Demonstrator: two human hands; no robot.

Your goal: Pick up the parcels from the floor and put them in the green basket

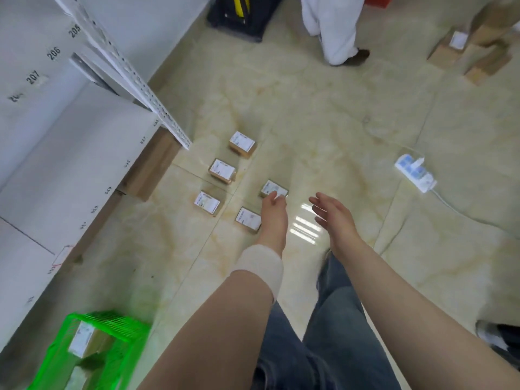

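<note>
Green basket [112,319] sits well behind and left of the left hand [273,211], by the person's legs, with a stored parcel [83,337] already inside. Step in hand: reaching for the next pick. Left hand stretches down with its fingertips over the near edge of the target parcel [277,188]. Blurred there, so cannot tell if it grips yet. Right hand [332,213] is just right of it, fingers spread, holding nothing. Second parcel [248,219] lies just left of the left wrist. Third parcel [207,203], fourth parcel [222,170] and farthest parcel [242,143] lie further left and beyond, all on the floor [323,130]. Next move likely calls for closing on the target parcel, lifting, then swinging back left to the basket.
</note>
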